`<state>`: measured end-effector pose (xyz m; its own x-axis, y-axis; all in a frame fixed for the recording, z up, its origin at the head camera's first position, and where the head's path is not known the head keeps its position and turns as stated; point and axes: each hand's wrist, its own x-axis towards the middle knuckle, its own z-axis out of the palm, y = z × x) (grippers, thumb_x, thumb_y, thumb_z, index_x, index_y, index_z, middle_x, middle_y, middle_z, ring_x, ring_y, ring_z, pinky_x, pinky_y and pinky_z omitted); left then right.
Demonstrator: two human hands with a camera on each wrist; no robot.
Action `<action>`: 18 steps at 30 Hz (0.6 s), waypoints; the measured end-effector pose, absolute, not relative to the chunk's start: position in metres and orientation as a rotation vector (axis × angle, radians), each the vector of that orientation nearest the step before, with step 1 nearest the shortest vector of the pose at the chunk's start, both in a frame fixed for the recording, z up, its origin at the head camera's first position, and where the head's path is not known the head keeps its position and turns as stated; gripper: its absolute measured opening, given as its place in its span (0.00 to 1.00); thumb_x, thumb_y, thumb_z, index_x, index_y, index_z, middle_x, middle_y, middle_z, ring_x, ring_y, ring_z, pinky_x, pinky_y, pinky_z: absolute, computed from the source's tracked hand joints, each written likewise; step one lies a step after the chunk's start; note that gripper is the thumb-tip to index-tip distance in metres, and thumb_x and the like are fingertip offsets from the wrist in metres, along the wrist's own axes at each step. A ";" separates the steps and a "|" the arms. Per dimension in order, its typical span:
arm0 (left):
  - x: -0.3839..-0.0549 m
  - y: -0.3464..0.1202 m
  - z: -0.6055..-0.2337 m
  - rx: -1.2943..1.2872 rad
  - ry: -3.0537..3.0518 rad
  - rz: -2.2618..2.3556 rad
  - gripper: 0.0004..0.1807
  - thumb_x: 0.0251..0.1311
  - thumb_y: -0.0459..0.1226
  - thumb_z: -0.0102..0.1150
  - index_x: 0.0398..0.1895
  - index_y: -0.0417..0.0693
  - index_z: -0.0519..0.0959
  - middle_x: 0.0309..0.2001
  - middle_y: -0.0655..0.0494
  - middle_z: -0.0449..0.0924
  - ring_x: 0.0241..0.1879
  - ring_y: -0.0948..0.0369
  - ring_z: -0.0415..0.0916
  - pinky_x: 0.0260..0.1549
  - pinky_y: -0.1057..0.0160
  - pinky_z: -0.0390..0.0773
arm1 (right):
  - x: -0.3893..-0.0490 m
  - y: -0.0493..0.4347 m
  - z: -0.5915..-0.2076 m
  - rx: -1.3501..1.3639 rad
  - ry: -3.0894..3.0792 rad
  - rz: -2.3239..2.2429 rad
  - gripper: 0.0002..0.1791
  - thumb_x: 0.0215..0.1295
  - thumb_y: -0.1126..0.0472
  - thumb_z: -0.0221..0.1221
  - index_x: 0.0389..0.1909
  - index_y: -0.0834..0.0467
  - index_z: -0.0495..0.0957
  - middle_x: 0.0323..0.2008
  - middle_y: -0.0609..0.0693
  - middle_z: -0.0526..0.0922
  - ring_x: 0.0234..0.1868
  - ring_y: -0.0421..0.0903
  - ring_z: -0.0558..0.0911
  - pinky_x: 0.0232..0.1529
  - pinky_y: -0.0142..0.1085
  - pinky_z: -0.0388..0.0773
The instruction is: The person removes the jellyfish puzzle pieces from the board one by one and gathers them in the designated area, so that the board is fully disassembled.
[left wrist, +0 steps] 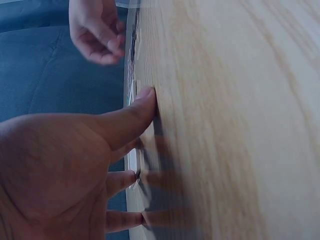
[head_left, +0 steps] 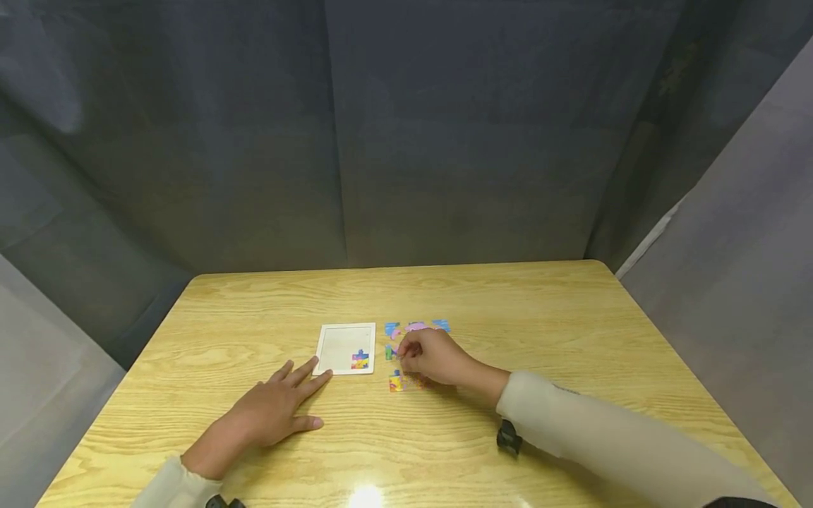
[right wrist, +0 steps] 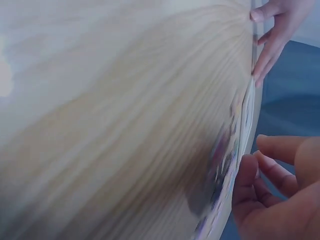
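Observation:
A white square puzzle tray (head_left: 335,344) lies flat on the table, with one colourful jigsaw piece (head_left: 360,361) in its lower right corner. My left hand (head_left: 269,409) is spread palm down, fingertips at the tray's lower left corner and thumb on the table. Just right of the tray, my right hand (head_left: 435,356) hovers over loose jigsaw pieces, fingers bent. Its fingertips overlap a green and purple piece (head_left: 389,352) in the head view. In the right wrist view a gap shows between thumb (right wrist: 246,172) and index finger, with no piece visible there. The right palm hides some pieces.
Blue and pink pieces (head_left: 392,329) lie in a row behind the right hand, among them a blue one (head_left: 441,324). A yellow piece (head_left: 396,382) lies nearer me. Dark curtains (head_left: 406,141) hang beyond the far edge of the wooden table (head_left: 540,317).

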<state>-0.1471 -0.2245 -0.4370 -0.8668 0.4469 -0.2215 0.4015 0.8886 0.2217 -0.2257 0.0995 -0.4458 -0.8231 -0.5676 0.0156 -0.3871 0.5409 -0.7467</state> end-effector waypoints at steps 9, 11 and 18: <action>-0.149 -0.225 -0.438 0.631 2.794 0.242 0.43 0.66 0.62 0.60 0.81 0.63 0.60 0.83 0.49 0.50 0.76 0.31 0.52 0.55 0.21 0.68 | -0.238 0.043 -0.443 -0.851 2.564 -1.103 0.15 0.65 0.69 0.69 0.51 0.66 0.81 0.45 0.57 0.85 0.46 0.50 0.85 0.51 0.39 0.84; -0.149 -0.225 -0.439 0.632 2.793 0.240 0.43 0.66 0.62 0.59 0.81 0.63 0.60 0.83 0.49 0.50 0.76 0.31 0.52 0.55 0.21 0.68 | -0.241 0.035 -0.445 -0.846 2.577 -1.066 0.17 0.63 0.68 0.70 0.52 0.66 0.81 0.46 0.57 0.85 0.48 0.51 0.84 0.53 0.39 0.83; -0.149 -0.226 -0.440 0.637 2.793 0.235 0.43 0.66 0.62 0.59 0.81 0.64 0.60 0.83 0.49 0.50 0.76 0.31 0.52 0.54 0.21 0.69 | -0.245 0.020 -0.450 -0.781 2.648 -0.860 0.20 0.61 0.63 0.73 0.53 0.62 0.82 0.46 0.52 0.85 0.48 0.46 0.82 0.53 0.36 0.82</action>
